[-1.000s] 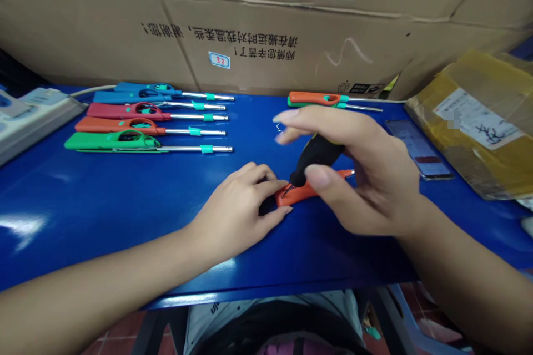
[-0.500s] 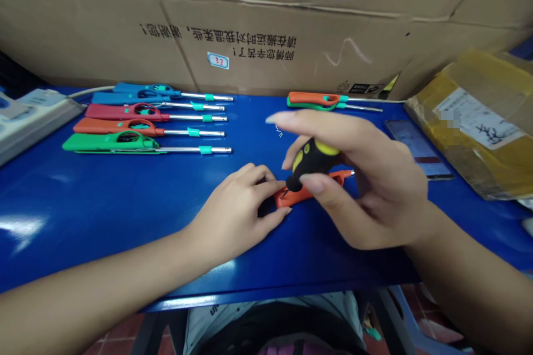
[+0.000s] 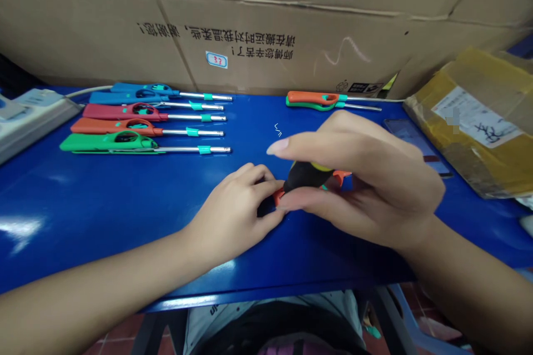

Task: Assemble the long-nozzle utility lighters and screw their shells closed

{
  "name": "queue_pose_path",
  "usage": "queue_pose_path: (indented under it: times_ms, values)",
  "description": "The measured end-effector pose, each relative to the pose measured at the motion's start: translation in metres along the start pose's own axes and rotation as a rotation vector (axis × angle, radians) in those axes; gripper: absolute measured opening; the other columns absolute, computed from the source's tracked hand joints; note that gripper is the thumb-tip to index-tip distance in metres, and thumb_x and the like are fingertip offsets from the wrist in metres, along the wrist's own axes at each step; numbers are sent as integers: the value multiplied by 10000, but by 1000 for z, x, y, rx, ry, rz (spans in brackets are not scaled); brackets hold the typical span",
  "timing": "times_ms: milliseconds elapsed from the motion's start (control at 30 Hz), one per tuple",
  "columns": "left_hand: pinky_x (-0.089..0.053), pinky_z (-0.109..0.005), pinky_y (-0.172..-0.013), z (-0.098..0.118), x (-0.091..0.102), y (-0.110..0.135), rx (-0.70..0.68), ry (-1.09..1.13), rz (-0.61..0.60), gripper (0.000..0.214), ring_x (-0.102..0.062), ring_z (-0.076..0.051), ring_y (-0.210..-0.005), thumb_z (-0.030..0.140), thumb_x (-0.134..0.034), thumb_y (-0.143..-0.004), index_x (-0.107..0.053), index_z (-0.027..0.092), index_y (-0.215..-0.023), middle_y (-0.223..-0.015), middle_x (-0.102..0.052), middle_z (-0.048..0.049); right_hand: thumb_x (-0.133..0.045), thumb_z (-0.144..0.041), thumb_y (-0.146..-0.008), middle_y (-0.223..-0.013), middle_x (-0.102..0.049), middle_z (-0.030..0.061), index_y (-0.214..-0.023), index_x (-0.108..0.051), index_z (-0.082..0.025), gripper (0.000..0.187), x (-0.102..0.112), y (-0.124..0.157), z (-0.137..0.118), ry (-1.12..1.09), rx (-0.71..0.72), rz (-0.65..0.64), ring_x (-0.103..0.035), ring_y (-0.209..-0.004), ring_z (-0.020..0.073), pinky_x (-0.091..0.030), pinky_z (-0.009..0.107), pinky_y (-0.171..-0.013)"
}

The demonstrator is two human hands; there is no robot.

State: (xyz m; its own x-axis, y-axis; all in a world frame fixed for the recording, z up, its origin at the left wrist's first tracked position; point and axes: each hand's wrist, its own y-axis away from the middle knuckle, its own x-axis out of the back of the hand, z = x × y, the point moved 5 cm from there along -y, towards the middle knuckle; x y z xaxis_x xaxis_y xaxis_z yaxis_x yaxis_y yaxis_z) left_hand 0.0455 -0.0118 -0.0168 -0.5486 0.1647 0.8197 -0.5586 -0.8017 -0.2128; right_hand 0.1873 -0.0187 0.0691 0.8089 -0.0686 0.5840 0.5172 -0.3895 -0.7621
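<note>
My right hand (image 3: pixel 366 183) is closed round a black and yellow screwdriver handle (image 3: pixel 307 173), whose tip points down at an orange stick lighter (image 3: pixel 339 176) lying on the blue table (image 3: pixel 125 199). My left hand (image 3: pixel 237 211) rests on the table and pinches the near end of that lighter, which my fingers mostly hide. Both hands touch around the middle of the table.
Several stick lighters (image 3: pixel 141 125) in blue, red, orange and green lie in a row at the back left. An orange and green pair of stick lighters (image 3: pixel 325 101) lies at the back middle. A phone (image 3: pixel 416 141), a taped parcel (image 3: pixel 483 122), a power strip (image 3: pixel 29 119) and a big carton (image 3: pixel 250 16) stand around.
My right hand has turned over the screwdriver and lowered: the handle's yellow marks showed half a second ago and are now mostly covered. My left hand has stayed put.
</note>
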Motion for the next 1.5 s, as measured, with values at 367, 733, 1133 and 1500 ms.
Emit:
queue_pose_path:
  times_ms: [367, 733, 1133, 1500]
  values:
    - [-538, -452, -879, -1, -2, 1, -5, -3, 7, 190, -613, -269, -1023, 309, -650, -930, -702, 205, -1080, -1092, -663, -75, -663, -268, -937, -1170, -735, 60, -1238, -664, -134, 330, 3, -1, 2, 82, -6, -18, -653, -1065, 204, -560, 339, -1010]
    - [-525, -454, -878, -1, -2, 2, -26, -38, 0, 214, -621, -275, -1024, 320, -614, -951, -711, 192, -1092, -1088, -687, -78, -579, -195, -973, -1195, -728, 51, -1276, -623, -146, 310, 0, 2, 10, -8, -3, -20, -678, -1059, 191, -563, 369, -1007]
    - [-549, -435, -857, -3, -2, -2, -3, -9, 21, 148, -628, -268, -1010, 329, -677, -910, -711, 205, -983, -1028, -682, -65, -613, -239, -962, -1183, -729, 44, -1292, -611, -206, 332, 1, 4, 9, 15, 24, -28, -682, -1094, 194, -579, 372, -986]
    - [-563, -421, -834, -8, -3, -5, 57, 59, 29, 159, -652, -269, -1003, 329, -733, -857, -699, 198, -941, -1018, -688, -63, -644, -277, -953, -1154, -758, 11, -1272, -638, -272, 319, 2, 2, 8, 56, -36, -56, -723, -973, 146, -588, 261, -937]
